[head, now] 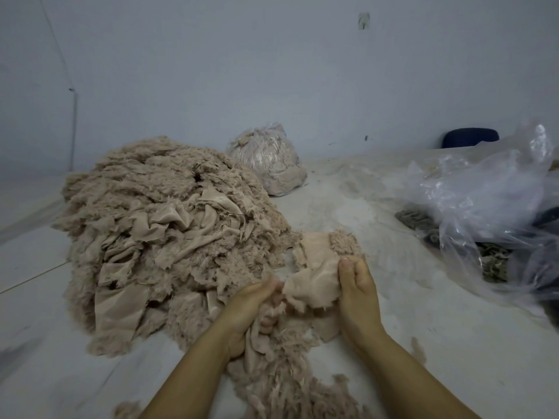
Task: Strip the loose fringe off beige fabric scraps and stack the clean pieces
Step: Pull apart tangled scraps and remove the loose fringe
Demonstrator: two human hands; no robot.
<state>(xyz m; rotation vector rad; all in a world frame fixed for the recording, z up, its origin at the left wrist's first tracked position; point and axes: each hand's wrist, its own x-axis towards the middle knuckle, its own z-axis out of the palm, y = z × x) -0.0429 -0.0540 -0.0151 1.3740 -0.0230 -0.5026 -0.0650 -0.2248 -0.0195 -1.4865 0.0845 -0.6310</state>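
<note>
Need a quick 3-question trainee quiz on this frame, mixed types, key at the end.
1. True or false: both hands hold the same fabric scrap.
2. The big heap of beige scraps lies on which side of the hands? A) left B) right C) behind the person
3. Fill in: the tied bag of beige scraps by the wall is made of clear ____.

Key
1. True: the left hand and the right hand each have a grip on it.
2. A
3. plastic
</note>
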